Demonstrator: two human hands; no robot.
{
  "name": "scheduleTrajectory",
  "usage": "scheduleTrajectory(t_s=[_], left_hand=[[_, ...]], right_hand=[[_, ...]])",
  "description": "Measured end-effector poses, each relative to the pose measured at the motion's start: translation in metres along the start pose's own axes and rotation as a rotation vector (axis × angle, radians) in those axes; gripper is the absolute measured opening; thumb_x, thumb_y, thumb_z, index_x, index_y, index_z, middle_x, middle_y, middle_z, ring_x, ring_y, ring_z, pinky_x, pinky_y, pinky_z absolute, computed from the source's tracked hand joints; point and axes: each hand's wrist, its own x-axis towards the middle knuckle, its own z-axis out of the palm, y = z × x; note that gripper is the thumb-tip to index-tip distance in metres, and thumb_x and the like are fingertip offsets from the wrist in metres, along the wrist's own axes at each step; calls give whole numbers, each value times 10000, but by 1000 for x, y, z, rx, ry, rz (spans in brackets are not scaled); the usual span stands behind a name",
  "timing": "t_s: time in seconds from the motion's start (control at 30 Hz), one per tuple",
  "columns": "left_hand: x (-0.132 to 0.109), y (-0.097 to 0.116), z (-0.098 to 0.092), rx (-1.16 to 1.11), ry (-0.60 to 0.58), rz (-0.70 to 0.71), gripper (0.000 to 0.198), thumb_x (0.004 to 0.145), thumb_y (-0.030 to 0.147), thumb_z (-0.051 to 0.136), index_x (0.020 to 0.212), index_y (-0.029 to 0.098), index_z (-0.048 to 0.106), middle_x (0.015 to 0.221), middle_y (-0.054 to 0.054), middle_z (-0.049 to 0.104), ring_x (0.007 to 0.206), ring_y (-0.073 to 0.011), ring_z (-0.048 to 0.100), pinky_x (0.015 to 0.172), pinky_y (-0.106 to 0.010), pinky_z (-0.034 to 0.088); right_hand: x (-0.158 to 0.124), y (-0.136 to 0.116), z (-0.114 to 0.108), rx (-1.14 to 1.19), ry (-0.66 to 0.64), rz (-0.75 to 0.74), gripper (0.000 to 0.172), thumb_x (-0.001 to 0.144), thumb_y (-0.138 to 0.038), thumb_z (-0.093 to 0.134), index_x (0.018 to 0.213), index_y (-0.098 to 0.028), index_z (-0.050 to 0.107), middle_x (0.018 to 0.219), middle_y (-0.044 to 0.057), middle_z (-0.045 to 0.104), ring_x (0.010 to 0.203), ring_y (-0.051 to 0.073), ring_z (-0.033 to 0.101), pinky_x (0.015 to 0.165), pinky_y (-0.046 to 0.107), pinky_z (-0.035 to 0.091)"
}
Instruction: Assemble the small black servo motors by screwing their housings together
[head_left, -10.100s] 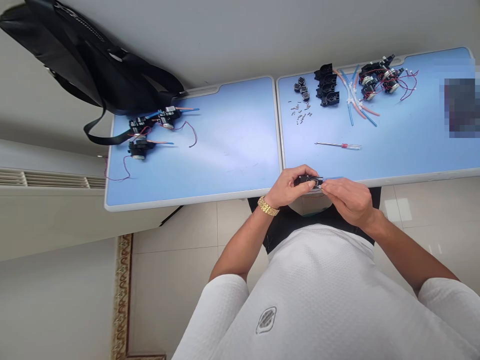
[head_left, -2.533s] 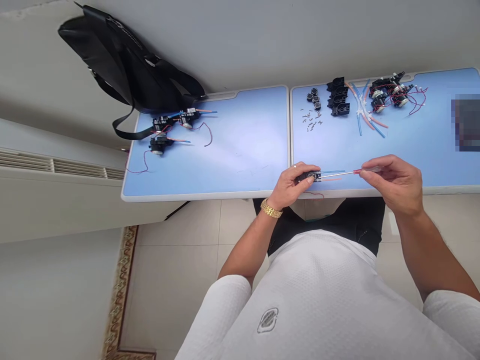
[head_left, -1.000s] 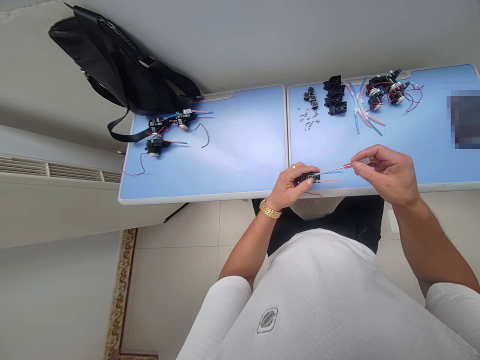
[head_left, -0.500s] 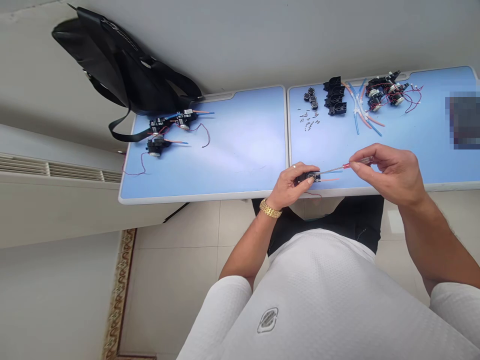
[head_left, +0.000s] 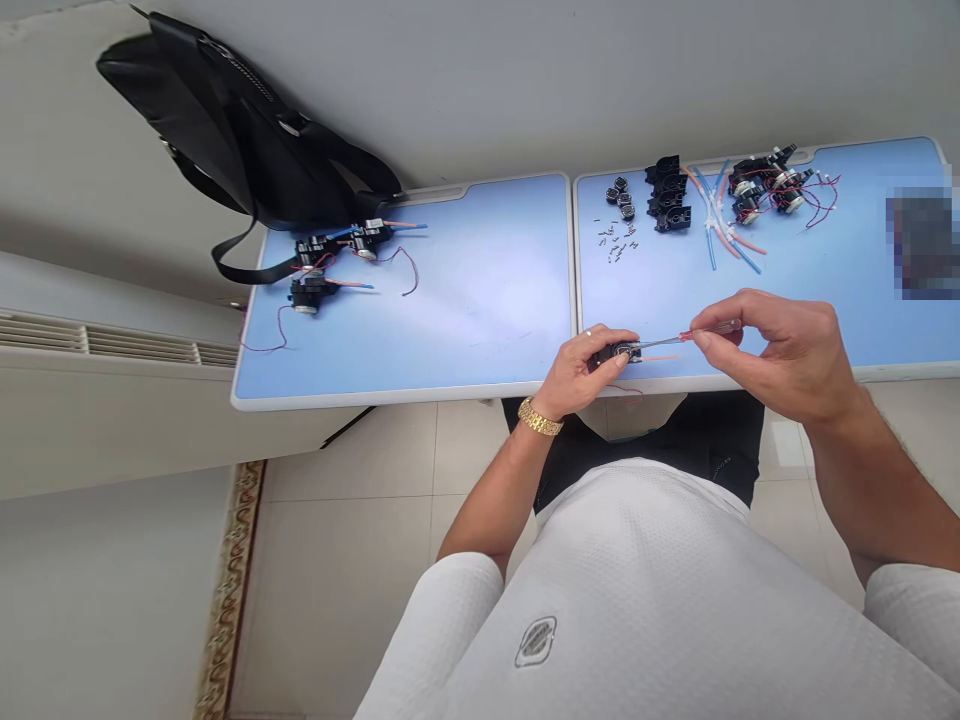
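While L hand (head_left: 581, 368) is gripping a small black motor unit (head_left: 619, 352) just inside the bench's (head_left: 465, 300) near edge, R hand (head_left: 784, 352) is pinching a red-handled screwdriver (head_left: 686, 336) to the right, its tip meeting the unit, fingers closed on both.

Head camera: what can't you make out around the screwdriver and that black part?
Head view:
Screwdriver tip: too small to see against the black part.
Black part's underside: hidden by the left hand.
Screwdriver handle: partly covered by the right hand.
Loose screws: too small to tell apart.
Object at far right: blurred out.
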Motion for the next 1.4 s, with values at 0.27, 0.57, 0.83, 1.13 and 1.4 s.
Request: scheduleTrajectory(t_s=[0.27,0.57,0.83,1.13,1.4], left_hand=[[0,1,-2,30,-18,0,465,1114,605,698,1348,224,827,1044,-89,789,893,-204,678,820,-352,556],[-2,-6,2,39,-2,37,404,1045,482,808,1357,225,817,1061,-77,803,871,-178,692,736,-300,534],[-3,-4,1,27,-18,38,402,1063,505,806,1365,239,815,1040,-70,789,852,-172,681,729,-305,526],[-3,-4,3,29,-19,43,373,1064,487,811,1350,248,820,1015,-57,775,857,-174,679,750,-308,535],[-2,-3,3,23,-20,44,370,1069,494,803,1333,236,826,1012,-60,777,879,-184,695,795,-323,558]], right_hand=[[3,-5,0,-45,-6,-199,150,1030,-220,724,943,-320,793,888,-24,848,738,208,752,698,398,636],[5,-14,-4,-142,-57,-291,160,1045,-171,710,980,-301,777,884,-24,844,745,202,763,678,370,605],[7,-24,-6,-232,-101,-351,176,1062,-140,674,1011,-280,766,880,-24,839,761,198,763,674,355,563],[7,-28,-4,-329,-130,-435,190,1073,-121,636,1037,-268,751,837,-14,794,753,202,726,676,352,512],[14,-37,-7,-383,-181,-496,185,1108,-136,603,1026,-242,731,810,-13,756,724,183,659,657,337,463]])
